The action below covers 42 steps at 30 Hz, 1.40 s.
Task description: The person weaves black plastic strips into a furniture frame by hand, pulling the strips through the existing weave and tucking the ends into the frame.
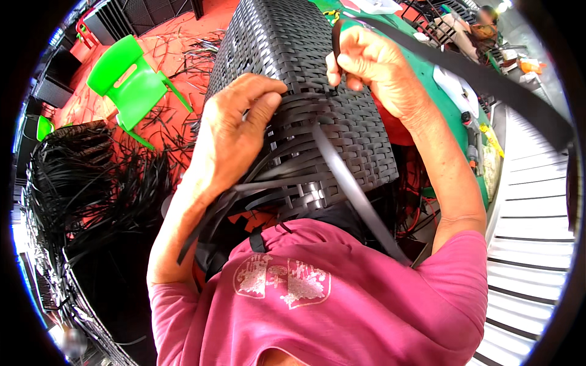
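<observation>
Closest to me, 1 black strip (488, 82) sweeps across the upper right; my right hand (378, 67) seems to pinch it between thumb and fingers, above the woven black piece (308, 58) standing right in front of me. My left hand (235, 116) is at that piece's near side, thumb and forefinger nearly together; whether they clamp anything, I can't tell. Most of the weave looks done, I'd judge; several loose strips (345, 177) at my end appear left to work in.
</observation>
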{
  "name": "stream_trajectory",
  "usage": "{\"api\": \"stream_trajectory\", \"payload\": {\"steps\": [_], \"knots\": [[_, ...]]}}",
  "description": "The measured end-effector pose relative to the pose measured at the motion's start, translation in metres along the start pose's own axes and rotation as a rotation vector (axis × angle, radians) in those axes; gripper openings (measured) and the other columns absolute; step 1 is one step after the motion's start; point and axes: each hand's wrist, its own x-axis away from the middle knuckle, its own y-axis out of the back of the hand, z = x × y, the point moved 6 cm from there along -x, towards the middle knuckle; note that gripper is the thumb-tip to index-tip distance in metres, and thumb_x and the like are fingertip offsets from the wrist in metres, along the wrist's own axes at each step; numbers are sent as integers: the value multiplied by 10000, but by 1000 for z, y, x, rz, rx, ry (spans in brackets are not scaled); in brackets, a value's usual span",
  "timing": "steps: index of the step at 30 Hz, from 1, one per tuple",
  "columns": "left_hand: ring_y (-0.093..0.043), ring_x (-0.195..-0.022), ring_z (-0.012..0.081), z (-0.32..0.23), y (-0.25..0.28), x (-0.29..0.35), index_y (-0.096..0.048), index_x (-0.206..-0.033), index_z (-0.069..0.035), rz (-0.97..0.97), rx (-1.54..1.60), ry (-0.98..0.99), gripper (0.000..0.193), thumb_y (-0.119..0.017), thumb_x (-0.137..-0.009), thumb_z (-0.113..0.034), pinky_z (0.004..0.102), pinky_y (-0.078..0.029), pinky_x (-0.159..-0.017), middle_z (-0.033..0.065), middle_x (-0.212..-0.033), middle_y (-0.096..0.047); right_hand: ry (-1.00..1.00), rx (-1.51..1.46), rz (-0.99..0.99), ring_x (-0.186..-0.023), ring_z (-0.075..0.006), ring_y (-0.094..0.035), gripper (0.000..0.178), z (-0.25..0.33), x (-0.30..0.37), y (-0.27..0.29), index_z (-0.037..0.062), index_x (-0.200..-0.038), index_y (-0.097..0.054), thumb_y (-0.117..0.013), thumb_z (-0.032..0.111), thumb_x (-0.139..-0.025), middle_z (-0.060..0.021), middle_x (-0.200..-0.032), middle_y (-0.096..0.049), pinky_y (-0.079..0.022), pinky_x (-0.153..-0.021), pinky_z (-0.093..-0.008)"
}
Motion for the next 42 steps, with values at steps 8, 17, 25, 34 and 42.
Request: {"api": "stream_trajectory", "payload": {"steps": [8,17,25,34,42], "knots": [[-499,-985,339,-17,-36,-2,-605,-1084,-2,125,-355,-108,290,-613,-873,-200,395,-422,-860,182,-1115,-504,423,-342,-60,-631,-129,-555,409,46,-9,32,0,-1039,-643,-470,363,-962,-26,-668,-588,-431,-567,-248],[-448,-1082,344,-26,-38,-19,-627,-1067,3,246,-185,45,456,-544,-900,-412,420,-362,-946,154,-1127,-561,83,-307,-73,-502,-80,-468,284,22,16,47,-30,-1159,-573,-509,152,-951,-52,-707,-576,-380,-454,-202],[-512,-953,343,-38,-45,-4,-590,-1037,81,180,-385,-86,516,-753,-743,-311,413,-454,-813,213,-1076,-520,-36,366,-33,-507,-27,-437,172,-8,33,39,31,-816,-595,-600,180,-902,58,-591,-464,-325,-468,-196],[-552,-877,305,-22,-33,-11,-578,-1077,46,173,-431,55,341,-616,-881,-231,373,-462,-762,185,-1048,-508,-109,642,-1,-531,-68,-494,84,31,27,30,-9,-867,-628,-577,55,-849,-21,-621,-563,-383,-478,-234],[-567,-777,129,-16,-31,-44,-629,-1010,26,234,-6,132,204,-619,-882,-132,247,-447,-688,74,-841,-618,60,453,41,-620,-80,-578,190,60,36,31,-31,-988,-651,-575,-55,-815,-58,-768,-654,-464,-574,-220]]}}
